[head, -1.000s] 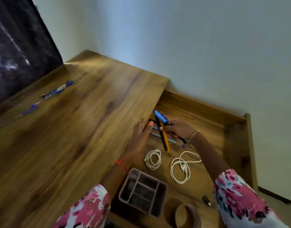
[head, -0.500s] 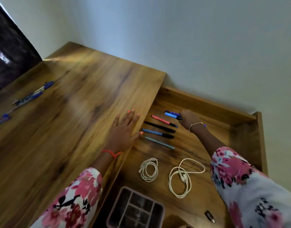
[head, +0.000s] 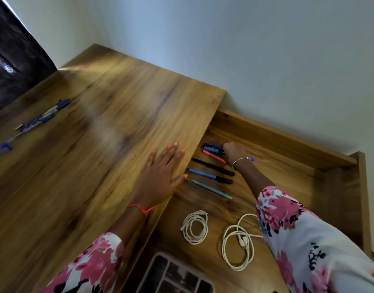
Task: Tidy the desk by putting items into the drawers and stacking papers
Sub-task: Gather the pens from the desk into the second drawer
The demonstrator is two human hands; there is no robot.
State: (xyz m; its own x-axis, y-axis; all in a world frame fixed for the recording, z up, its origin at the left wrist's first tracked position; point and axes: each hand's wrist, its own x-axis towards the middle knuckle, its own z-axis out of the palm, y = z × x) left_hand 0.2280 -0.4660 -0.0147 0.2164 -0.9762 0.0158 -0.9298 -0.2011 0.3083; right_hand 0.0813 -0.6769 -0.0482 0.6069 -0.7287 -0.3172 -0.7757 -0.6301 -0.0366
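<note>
An open wooden drawer sits to the right of the desk top. Inside it lie, side by side, a red pen, a black pen, a blue pen and a pale teal pen. My right hand reaches to the drawer's far end, fingers curled round dark blue pens that touch the drawer floor. My left hand rests flat on the desk top at its edge beside the drawer, fingers spread.
Two coiled white cables lie in the drawer nearer me. A pink-rimmed divided organiser sits at the drawer's front. Several blue pens lie on the desk's far left. A dark chair back stands beyond the desk.
A second ago my right hand held a bundle of pens over the drawer; now several lie in a row and the hand is farther back. My left hand spread flat on the desk.
</note>
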